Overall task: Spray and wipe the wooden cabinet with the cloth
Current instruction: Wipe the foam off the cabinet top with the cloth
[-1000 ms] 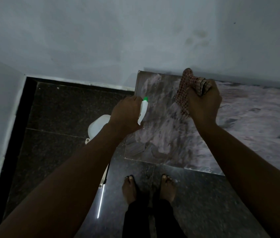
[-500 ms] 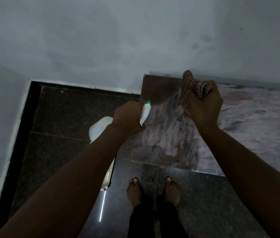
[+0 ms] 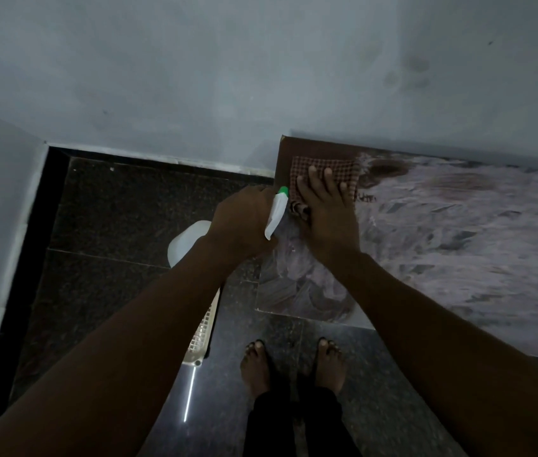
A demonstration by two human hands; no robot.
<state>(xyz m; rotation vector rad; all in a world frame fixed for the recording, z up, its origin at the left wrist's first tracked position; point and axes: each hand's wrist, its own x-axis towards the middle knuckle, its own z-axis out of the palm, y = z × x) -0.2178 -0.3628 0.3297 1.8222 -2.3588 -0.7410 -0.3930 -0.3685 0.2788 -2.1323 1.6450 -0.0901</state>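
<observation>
The wooden cabinet top point(image 3: 459, 245) fills the right side, smeared with whitish streaks; its far left corner is dark brown. A checked brown cloth point(image 3: 327, 169) lies flat on that corner. My right hand point(image 3: 327, 212) presses down on the cloth with fingers spread. My left hand point(image 3: 244, 222) is just left of it, at the cabinet's left edge, gripping a white spray bottle point(image 3: 276, 214) with a green nozzle tip that points toward the cloth. The bottle's body shows below my left forearm.
A pale wall point(image 3: 261, 77) runs behind the cabinet and along the left. The dark speckled tile floor point(image 3: 112, 225) lies below. A white slotted plastic item point(image 3: 203, 331) stands on the floor under my left arm. My bare feet point(image 3: 294, 364) stand before the cabinet.
My right hand lowered the bunched cloth onto the cabinet's far left corner and flattened it under a spread palm. My left hand with the bottle stayed roughly where it was.
</observation>
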